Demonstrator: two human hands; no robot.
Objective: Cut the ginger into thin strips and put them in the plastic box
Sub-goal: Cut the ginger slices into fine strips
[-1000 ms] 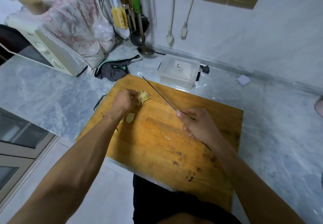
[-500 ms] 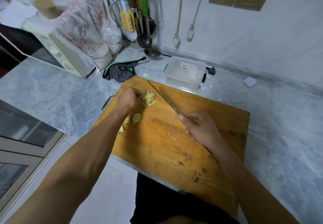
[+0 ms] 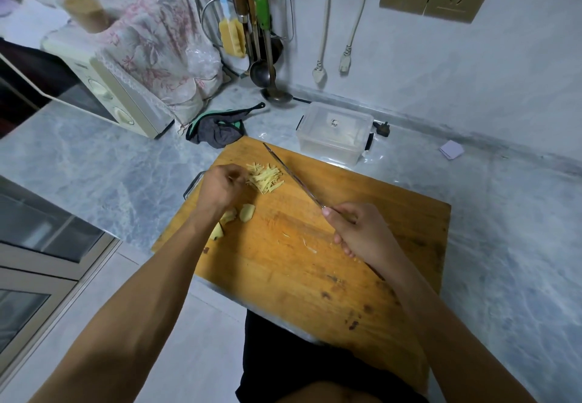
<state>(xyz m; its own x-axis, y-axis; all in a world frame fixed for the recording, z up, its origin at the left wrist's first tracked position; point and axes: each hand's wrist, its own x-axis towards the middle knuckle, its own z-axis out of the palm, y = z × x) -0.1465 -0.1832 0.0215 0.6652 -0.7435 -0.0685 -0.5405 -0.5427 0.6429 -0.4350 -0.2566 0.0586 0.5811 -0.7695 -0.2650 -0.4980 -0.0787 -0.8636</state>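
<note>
A microwave (image 3: pixel 104 87) under a floral cloth (image 3: pixel 157 43) is seen at the far left of the counter (image 3: pixel 94 163), with a dark rag (image 3: pixel 217 128) just right of it. A wooden board (image 3: pixel 299 261) is laid across the counter's near edge. The left hand (image 3: pixel 220 188) is held at the board's far left corner, its fingers (image 3: pixel 234 176) curled at the left edge of the pile of strips (image 3: pixel 264 177); whether any strips are pinched cannot be told. Three uncut ginger pieces (image 3: pixel 247 212) lie on the board just near of that hand, partly hidden by the wrist. The knife (image 3: pixel 293 176) is seen edge-on just right of the strips, its tip pointing far-left; its handle is gripped by the right hand (image 3: pixel 362 232), fingers wrapped round it. The plastic box (image 3: pixel 333 133) stands on the counter just beyond the board's far edge, its lid on. Utensils (image 3: pixel 252 24) hang on the wall behind.
</note>
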